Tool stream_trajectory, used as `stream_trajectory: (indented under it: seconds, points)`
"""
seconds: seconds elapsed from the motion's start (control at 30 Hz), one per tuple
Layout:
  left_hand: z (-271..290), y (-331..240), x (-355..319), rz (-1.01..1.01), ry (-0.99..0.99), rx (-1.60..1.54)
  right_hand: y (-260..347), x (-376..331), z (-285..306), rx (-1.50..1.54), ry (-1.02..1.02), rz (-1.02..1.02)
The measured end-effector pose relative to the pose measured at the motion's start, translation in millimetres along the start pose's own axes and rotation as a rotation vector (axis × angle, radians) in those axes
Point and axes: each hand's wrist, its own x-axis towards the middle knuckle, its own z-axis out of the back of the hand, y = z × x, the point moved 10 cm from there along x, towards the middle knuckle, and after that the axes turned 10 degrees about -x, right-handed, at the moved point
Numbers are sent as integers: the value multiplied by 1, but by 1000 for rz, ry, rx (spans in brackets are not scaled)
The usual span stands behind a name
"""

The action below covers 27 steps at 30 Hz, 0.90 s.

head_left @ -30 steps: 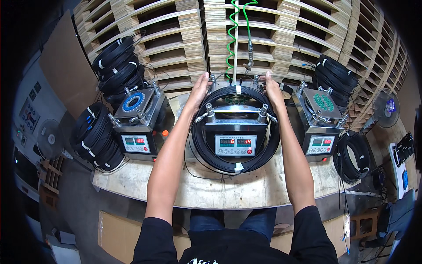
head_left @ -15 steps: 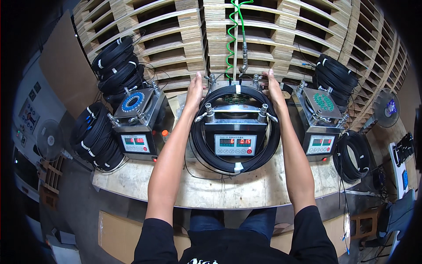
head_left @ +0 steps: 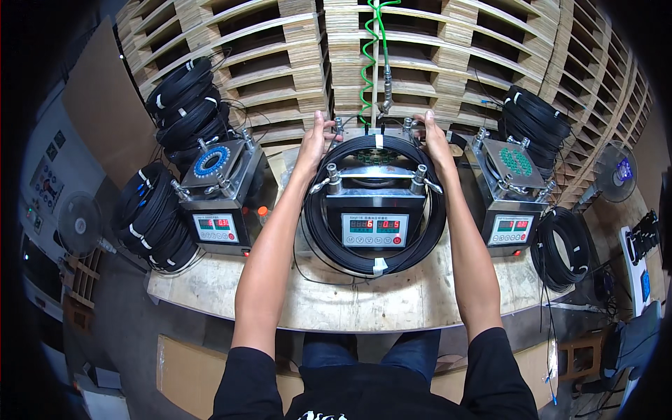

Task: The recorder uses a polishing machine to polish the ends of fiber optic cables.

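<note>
both hands at the back of the middle machine

your left hand (head_left: 313, 142) and right hand (head_left: 432, 136) are both reaching over the middle machine (head_left: 374, 210) on the bench (head_left: 350, 297). each hand has its fingers curled onto the far side of the black cable coil (head_left: 374, 203), near the rear clamp posts; whether the fingers grip the cable or the posts is hard to tell from here.

the coil is ringed around the machine's top block, hanging down past the red-digit display, with a white tie at its front and another at the back. a green spiral hose (head_left: 369, 63) drops to a fitting just between your hands.

judging by this, the coil is already seated around the machine and the work is now at its back edge. bundled coils (head_left: 150, 217) lie beside the left machine (head_left: 220, 199), and another black coil (head_left: 560, 248) by the right machine (head_left: 511, 192).
</note>
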Motion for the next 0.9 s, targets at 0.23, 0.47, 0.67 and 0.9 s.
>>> stream_trajectory:
  seconds: [0.23,0.47,0.67,0.9]
  points:
    - [1,-1,4,-45,-66,-36,1,-3,-1,180,94,-33]
    - [-26,-14,-6,-71,102,39,-1,0,17,-82,-91,54]
    - [-7,-8,3,-80,-3,128,3,0,10,-44,-53,80]
    - [4,-11,4,-187,-133,113,-2,-2,0,118,38,12]
